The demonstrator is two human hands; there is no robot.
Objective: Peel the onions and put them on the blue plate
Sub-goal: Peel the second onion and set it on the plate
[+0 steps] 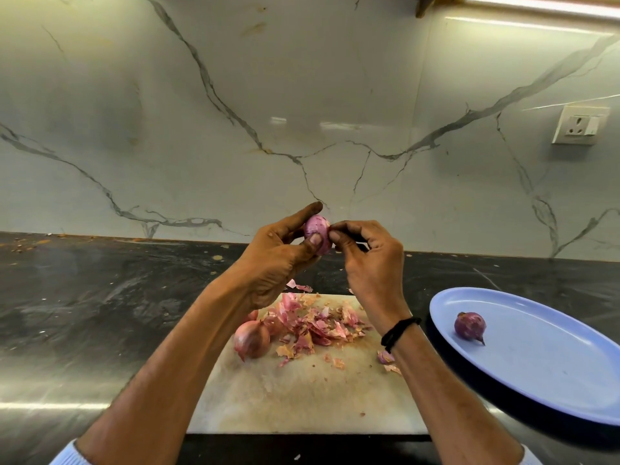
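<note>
A: Grips?

B: Left hand [275, 260] wraps the onion [318, 234], thumb across its front and forefinger over the top. Right hand [369, 260] pinches at the onion's right flank with thumb and forefinger. Whether a flap of skin lies between them is too small to tell.

A: Where is it?

B: In the air, above the far edge of the board [302, 397], well apart from the plate [553, 380]. Surface looks mostly bare: pale purple, glossy.

A: First risk?

B: Slip. A bare onion is slick. A sharp tug from the right hand against a light left grip could pop it loose. It would likely drop onto the counter [84, 313] or into the skins [312, 323] and roll.

A: Second?

B: Tearing. Thin skin pulled sideways may rip short and leave patches by the root. The onion then reaches the plate half done.

A: The plate itself?

B: It sits right of the board, shallow, with one peeled onion [469, 325] resting near the far rim. An onion tossed in rather than set down could strike that one, or run across and over the rim.

A: Anything on the board?

B: An unpeeled onion [251, 338] at the left edge, touching the skins. A careless sweep of the pile could carry it off the board. Something may lie behind it; I cannot tell.
</note>
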